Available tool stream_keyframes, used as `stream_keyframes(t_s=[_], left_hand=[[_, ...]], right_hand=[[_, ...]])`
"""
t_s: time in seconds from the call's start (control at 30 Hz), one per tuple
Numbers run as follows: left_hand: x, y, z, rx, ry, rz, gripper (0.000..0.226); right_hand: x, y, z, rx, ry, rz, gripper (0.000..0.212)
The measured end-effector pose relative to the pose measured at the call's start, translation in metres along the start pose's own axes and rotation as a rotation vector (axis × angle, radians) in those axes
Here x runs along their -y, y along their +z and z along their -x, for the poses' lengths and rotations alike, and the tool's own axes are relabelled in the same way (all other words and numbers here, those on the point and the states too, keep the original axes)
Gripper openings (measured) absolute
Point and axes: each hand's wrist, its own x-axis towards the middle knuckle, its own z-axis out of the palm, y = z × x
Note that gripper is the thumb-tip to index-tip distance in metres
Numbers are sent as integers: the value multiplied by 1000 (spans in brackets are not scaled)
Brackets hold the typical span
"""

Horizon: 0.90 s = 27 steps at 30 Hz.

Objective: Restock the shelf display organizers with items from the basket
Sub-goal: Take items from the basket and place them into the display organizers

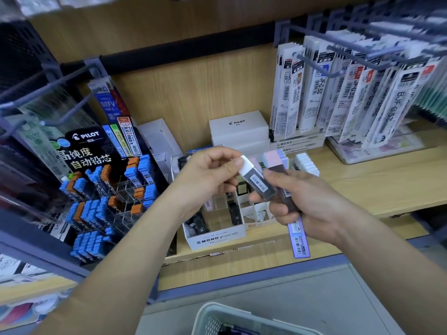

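Centre frame, above MONO organizer box (217, 239): black lead case (260, 183), pinched at white cap by left hand (208, 170), lower end touching right hand (312, 201) gripping 1 bundle of cases (298, 240). Basket (205, 315) at bottom edge.

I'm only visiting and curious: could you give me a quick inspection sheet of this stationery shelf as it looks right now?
Surface: wooden shelf, stocked.
Job's things: black case and bundle of other cases, both held; divided organizer partly filled; basket at bottom edge.
Clutter: white boxes behind the organizer.
Hands: left hand pinches the black case's white cap; right hand grips the bundle.
Cables: nothing seen.
Surroundings: Pilot display to the left; refill packs hanging on hooks to the right.
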Motion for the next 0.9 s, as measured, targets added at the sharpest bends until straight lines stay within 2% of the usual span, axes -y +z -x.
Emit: stream_keyframes(t_s=[0.07,0.17,0.27,0.37,0.57,0.9], left_hand=[[-3,9,1,-44,59,-67,8],[-10,29,-7,-210,174,-117,11],[-12,56,-27,-258,260,-293,12],[-5,90,-46,-214,299,-570,5],[16,131,-69,-174,309,-841,15],[53,150,-85,-108,324,-936,10]], right_hand=[[1,-6,3,-28,6,69,20],[12,-32,2,-234,-12,100,28],[27,-73,4,-436,-84,-84,20],[34,-102,11,-510,-113,-265,18],[35,-118,20,-485,-126,-350,26],[33,-114,25,-324,-128,-371,26]])
